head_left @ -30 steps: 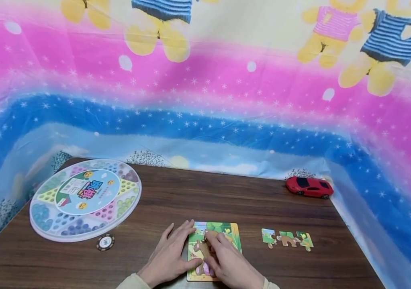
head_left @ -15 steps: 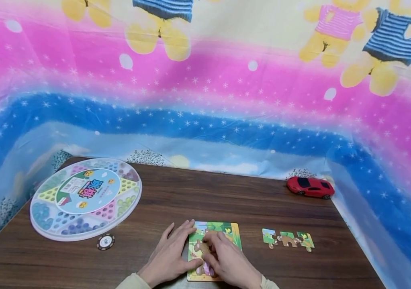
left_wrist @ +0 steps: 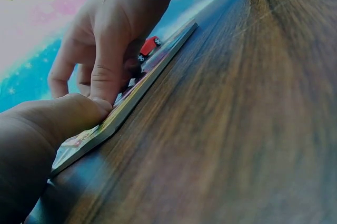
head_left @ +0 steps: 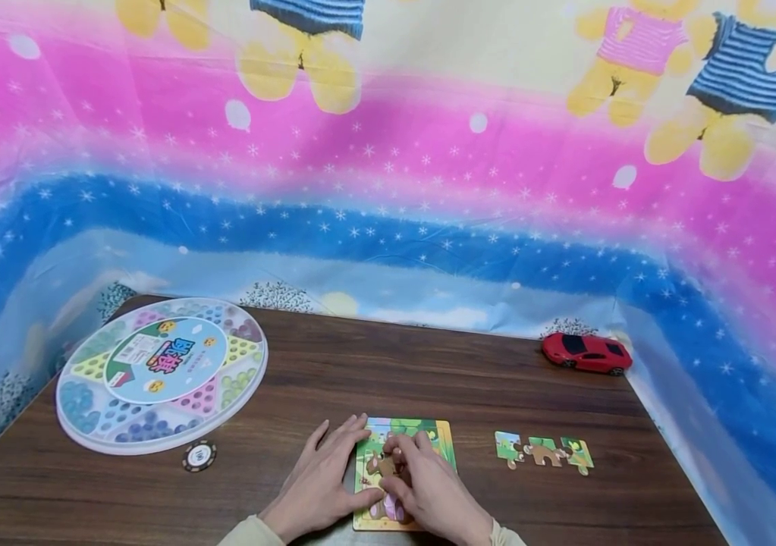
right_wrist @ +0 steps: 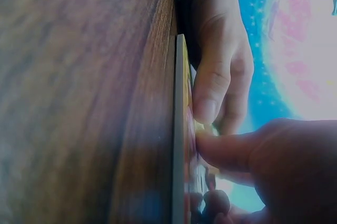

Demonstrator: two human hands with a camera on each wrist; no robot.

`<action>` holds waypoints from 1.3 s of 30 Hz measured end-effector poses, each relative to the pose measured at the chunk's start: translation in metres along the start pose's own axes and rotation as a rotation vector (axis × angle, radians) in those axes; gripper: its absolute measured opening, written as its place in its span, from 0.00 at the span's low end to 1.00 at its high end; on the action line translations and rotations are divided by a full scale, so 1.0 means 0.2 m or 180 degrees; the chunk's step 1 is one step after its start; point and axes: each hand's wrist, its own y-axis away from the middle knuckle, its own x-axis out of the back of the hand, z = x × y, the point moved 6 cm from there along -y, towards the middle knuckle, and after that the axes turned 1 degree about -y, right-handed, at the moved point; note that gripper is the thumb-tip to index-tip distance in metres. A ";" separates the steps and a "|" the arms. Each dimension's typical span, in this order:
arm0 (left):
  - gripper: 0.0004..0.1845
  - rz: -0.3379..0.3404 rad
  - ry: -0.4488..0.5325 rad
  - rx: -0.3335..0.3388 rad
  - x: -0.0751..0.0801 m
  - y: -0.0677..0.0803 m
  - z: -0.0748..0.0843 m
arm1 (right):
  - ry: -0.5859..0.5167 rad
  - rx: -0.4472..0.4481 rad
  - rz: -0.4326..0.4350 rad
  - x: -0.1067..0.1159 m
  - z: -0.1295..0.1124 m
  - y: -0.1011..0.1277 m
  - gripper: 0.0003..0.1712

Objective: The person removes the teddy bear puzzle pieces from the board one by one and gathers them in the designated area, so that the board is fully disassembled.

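A jigsaw puzzle board [head_left: 444, 447] with a cartoon bear picture lies flat at the table's front middle. My left hand [head_left: 322, 478] rests along its left edge, fingers straight and thumb on the lower part. Over the right half bends my right hand [head_left: 431, 485], its thumb and curled fingers pinching a brown puzzle piece [head_left: 386, 466] at the picture's middle. Much of that piece is hidden by the fingers. In the right wrist view, the right thumb [right_wrist: 229, 150] is low against the board. Three joined or touching loose pieces [head_left: 545, 453] lie right of the board.
A round Chinese checkers set [head_left: 162, 371] with coloured marbles stands at the left. Near its front rim lies a black-and-white poker chip [head_left: 199, 456]. A red toy car [head_left: 587, 353] sits at the back right corner, before a printed cloth backdrop [head_left: 388, 182].
My right fingers have drawn in and curled more over the middle of the board, showing more of the brown piece. The left hand and loose pieces have stayed put.
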 end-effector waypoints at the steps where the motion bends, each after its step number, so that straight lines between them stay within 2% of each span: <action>1: 0.44 0.0001 0.0003 0.0000 0.00 0.00 0.00 | -0.0042 0.0010 0.0022 0.00 0.00 0.00 0.16; 5: 0.44 -0.0019 0.0029 0.0015 0.00 0.00 0.00 | -0.0200 0.0200 0.0135 0.01 -0.02 0.00 0.17; 8: 0.45 -0.0017 0.0051 0.0022 0.00 0.00 0.00 | -0.0531 0.0348 0.0155 0.01 -0.04 0.00 0.15; 11: 0.45 -0.0014 0.0072 0.0022 0.00 0.00 0.00 | -0.0913 0.0329 0.0202 0.05 -0.03 0.01 0.12; 13: 0.45 -0.0002 0.0066 0.0014 0.00 -0.01 0.01 | -0.1076 0.0221 0.0300 0.10 0.00 0.01 0.10; 17: 0.45 0.0060 0.0050 -0.0043 -0.01 -0.01 0.01 | -0.0996 -0.0110 0.0651 0.26 0.10 0.06 0.09; 20: 0.45 0.0051 0.0054 -0.0037 -0.01 -0.01 0.01 | -0.0776 -0.0529 0.0798 0.38 0.21 0.13 0.08; 24: 0.45 -0.0030 0.0073 0.0033 0.00 -0.01 0.00 | -0.0531 -0.1123 0.0794 0.48 0.37 0.25 0.06; 28: 0.45 -0.0034 0.0085 0.0045 0.01 0.00 -0.01 | -0.0469 -0.1545 0.0700 0.52 0.51 0.36 0.08; 31: 0.44 -0.0023 0.0086 0.0040 0.01 0.00 -0.01 | -0.0479 -0.1712 0.0650 0.52 0.58 0.43 0.11; 34: 0.44 -0.0007 0.0085 0.0036 0.00 0.00 -0.01 | -0.0437 -0.1743 0.0660 0.50 0.62 0.47 0.13; 39: 0.44 0.0002 0.0098 0.0008 0.00 0.00 0.01 | -0.0026 -0.1756 0.0664 0.49 0.64 0.50 0.14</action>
